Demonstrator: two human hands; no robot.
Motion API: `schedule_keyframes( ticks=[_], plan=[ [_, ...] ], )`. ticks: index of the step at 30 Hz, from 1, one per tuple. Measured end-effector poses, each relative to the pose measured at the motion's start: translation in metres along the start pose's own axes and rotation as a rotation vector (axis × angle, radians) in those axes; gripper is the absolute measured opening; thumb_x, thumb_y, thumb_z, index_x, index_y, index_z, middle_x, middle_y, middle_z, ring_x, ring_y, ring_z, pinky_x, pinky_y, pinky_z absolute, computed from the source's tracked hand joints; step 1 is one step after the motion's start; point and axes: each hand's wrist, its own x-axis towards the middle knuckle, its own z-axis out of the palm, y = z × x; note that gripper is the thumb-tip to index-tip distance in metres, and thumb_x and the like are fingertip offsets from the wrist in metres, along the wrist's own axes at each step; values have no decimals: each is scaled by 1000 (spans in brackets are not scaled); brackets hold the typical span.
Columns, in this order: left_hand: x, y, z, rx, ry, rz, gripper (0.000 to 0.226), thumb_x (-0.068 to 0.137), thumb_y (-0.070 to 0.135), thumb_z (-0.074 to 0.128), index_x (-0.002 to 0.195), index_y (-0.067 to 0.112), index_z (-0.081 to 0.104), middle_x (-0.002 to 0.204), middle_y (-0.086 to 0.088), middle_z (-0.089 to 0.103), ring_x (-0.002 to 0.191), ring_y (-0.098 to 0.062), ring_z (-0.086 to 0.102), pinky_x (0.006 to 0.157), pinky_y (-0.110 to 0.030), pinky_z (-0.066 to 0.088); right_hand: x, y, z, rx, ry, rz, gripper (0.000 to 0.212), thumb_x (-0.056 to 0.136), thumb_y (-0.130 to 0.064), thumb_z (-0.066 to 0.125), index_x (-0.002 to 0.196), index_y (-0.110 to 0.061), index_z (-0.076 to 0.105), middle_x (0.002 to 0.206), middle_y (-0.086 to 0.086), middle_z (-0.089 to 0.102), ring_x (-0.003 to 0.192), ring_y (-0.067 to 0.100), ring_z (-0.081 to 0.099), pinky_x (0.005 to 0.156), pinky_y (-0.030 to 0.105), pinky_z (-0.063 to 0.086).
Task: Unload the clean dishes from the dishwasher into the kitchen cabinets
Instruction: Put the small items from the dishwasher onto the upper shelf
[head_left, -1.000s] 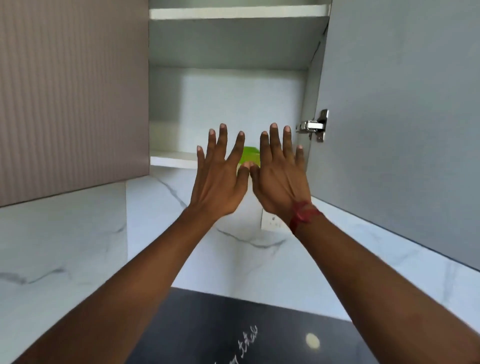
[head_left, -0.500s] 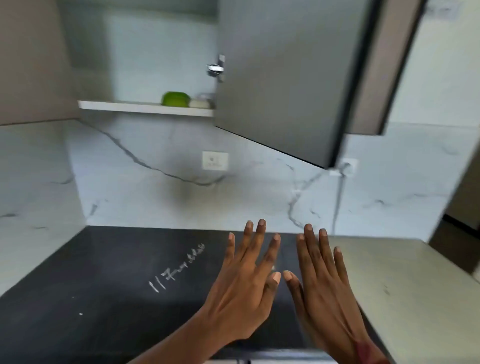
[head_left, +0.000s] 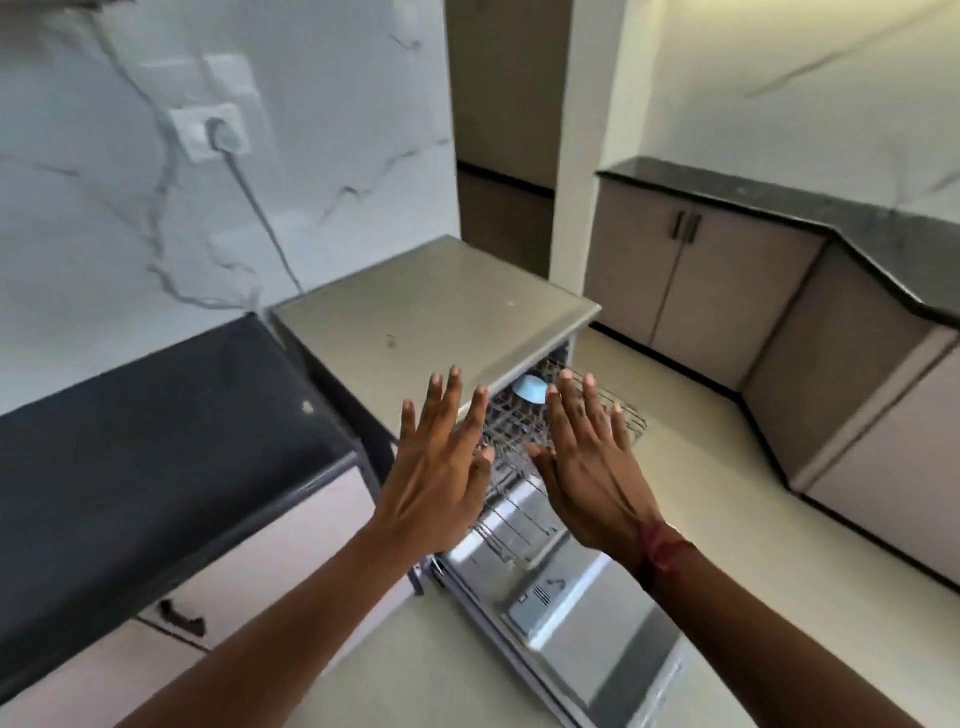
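Observation:
The grey dishwasher (head_left: 431, 312) stands beside the black counter, its door (head_left: 576, 608) folded down toward me. Its wire rack (head_left: 514, 415) is pulled out over the door. A pale blue dish (head_left: 530, 388) sits in the rack just under the dishwasher's top edge. My left hand (head_left: 441, 467) and my right hand (head_left: 587, 462) hover side by side above the rack, palms down, fingers straight and spread, holding nothing. The rest of the rack is partly hidden behind my hands.
A black countertop (head_left: 140, 431) over pale drawers lies at the left. A wall socket (head_left: 213, 130) with a cable is on the marble wall. Beige base cabinets (head_left: 727, 291) with a dark top line the right wall. Tiled floor (head_left: 701, 493) lies between.
My view swung from the open upper cabinet with the green dish down and right to the dishwasher. Both empty hands dropped from the shelf to above the pulled-out rack.

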Motion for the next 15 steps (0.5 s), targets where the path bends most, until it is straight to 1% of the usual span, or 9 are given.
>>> schedule_keyframes(
  ticks=[2,5,7,10,12,14,15],
  plan=[
    [16,9,42,-34,-78,-2,65,101,43,24,154,24,-7,161,-9,-17,149,-24,-17,119,-43,-9,1,35,19,4,-50,78,69,101,-53,10,153,-13,-11,160,8,-20,146,27,-22,121,52,4],
    [46,7,100,-53,-174,3,64,101,47,18,151,24,-15,161,-10,-19,148,-25,-18,120,-44,-8,12,69,48,9,-131,153,71,98,-55,5,152,-12,-11,159,9,-20,146,28,-19,121,53,6],
    [78,-2,144,-89,-243,19,64,102,46,19,150,23,-17,160,-11,-19,148,-27,-17,121,-46,-7,32,91,77,15,-180,196,70,100,-54,8,152,-12,-11,159,10,-19,146,28,-17,121,53,7],
    [127,-27,213,-99,-352,35,65,103,41,23,150,18,-16,160,-14,-16,149,-31,-13,120,-44,-7,67,117,122,22,-261,241,67,102,-52,12,152,-14,-12,159,9,-19,147,27,-17,122,51,6],
    [167,-48,267,-132,-418,-16,67,102,42,23,152,15,-12,160,-15,-14,149,-33,-10,121,-48,-4,97,138,158,40,-306,295,67,103,-50,14,152,-13,-11,158,9,-20,147,27,-17,122,51,6],
    [206,-64,314,-147,-453,-75,68,99,49,10,153,13,-8,161,-16,-11,149,-34,-7,121,-54,4,120,159,190,38,-343,322,67,103,-48,15,152,-12,-11,157,9,-21,148,27,-15,122,51,6],
    [227,-73,341,-156,-470,-103,69,98,51,7,154,12,-6,161,-16,-9,149,-35,-6,120,-55,4,133,171,209,41,-365,331,67,103,-48,16,152,-12,-11,157,10,-20,148,28,-15,121,52,7]
  ],
)
